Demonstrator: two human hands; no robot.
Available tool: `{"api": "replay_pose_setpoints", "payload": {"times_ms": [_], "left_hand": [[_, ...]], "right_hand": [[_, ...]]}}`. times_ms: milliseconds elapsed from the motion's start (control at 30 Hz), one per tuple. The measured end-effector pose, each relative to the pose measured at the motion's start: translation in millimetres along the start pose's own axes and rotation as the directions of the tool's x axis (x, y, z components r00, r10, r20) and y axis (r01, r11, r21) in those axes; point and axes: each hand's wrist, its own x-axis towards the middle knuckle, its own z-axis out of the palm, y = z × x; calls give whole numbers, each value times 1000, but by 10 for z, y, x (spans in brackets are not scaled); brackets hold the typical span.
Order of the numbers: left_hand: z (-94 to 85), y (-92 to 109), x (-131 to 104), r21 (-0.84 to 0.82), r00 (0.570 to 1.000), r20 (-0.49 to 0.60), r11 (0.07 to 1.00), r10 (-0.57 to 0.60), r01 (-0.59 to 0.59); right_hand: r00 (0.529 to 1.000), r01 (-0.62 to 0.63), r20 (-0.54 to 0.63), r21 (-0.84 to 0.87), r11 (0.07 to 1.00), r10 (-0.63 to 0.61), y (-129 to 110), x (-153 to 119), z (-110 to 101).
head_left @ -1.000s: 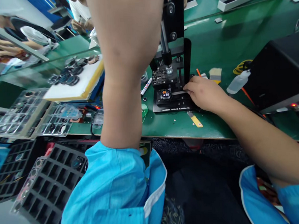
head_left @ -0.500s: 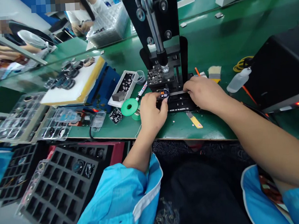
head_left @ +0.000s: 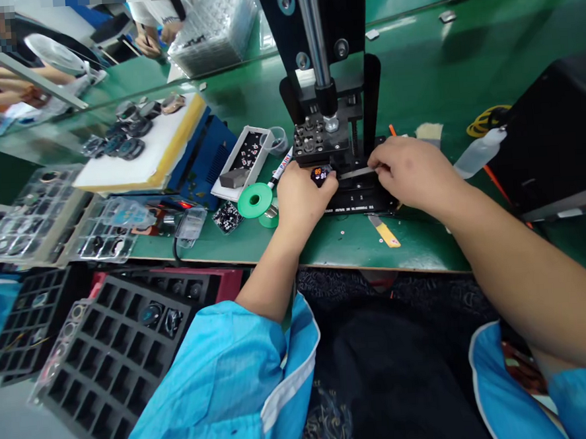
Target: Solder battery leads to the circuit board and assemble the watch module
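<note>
A round watch face (head_left: pixel 321 175) with lit orange and white digits is held between the thumb and fingers of my left hand (head_left: pixel 302 199), at the base of a black press (head_left: pixel 326 105). From the watch, a thin flat metallic strip (head_left: pixel 356 174) runs right to my right hand (head_left: pixel 412 172), whose closed fingers pinch its far end. The press's upper block stands just behind the watch. Under both hands lies the black base plate (head_left: pixel 361 199) with small white lettering.
Left of the press are a green spool (head_left: pixel 255 200), a marker (head_left: pixel 280 167), a white box of small parts (head_left: pixel 247 157) and a blue device (head_left: pixel 200 159) topped with watches. A yellow-handled blade (head_left: pixel 386 232) lies in front. A bottle (head_left: pixel 480 153) and black box (head_left: pixel 560 137) stand right.
The view has shifted slightly. My left hand has turned a little with the watch, which now sits closer under the press block. My right hand still pinches the strip.
</note>
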Motion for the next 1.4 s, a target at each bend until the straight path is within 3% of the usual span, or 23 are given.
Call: {"api": "replay_pose_setpoints", "payload": {"times_ms": [133,233,300,400,500,600,767,933,1033,1200,1300,1400], "left_hand": [[-127,-2,-154,-45,997,-57,998,-54,51],[-180,49,-411,-240,997,-54,970,-57,43],[-176,108,-583,-439,997,-26,897,-70,52],[-129,177,-726,-636,997,40,768,-60,72],[-90,176,-719,-684,999,51,729,5,31],[-93,133,-644,-642,995,60,766,83,-25],[-121,90,-501,-515,967,72,840,245,-174],[-92,46,-404,-460,909,47,817,415,-349],[-60,12,-407,-424,905,103,841,413,-336],[-24,4,-459,-375,907,110,862,407,-341],[-26,15,-467,-357,909,104,868,405,-346],[-24,16,-460,-386,908,87,854,411,-350]], "right_hand": [[1000,-1,-14,53,999,2,-25,-7,-24],[998,-13,-52,222,975,25,-108,-32,-84],[998,-60,18,429,901,57,-185,-56,-123],[979,-142,206,698,702,-7,-288,-91,-133],[959,-179,271,808,562,-85,-346,-109,-89],[960,-196,270,836,513,-73,-356,-103,-51],[960,-212,277,826,522,-48,-320,-94,-56],[953,-260,304,787,559,15,-302,-104,-75],[948,-282,314,760,585,50,-263,-102,-48],[975,-135,222,657,742,-20,-130,-82,44],[979,-83,192,694,715,-73,-95,-77,62],[974,-151,224,742,653,-29,-125,-85,56]]}}
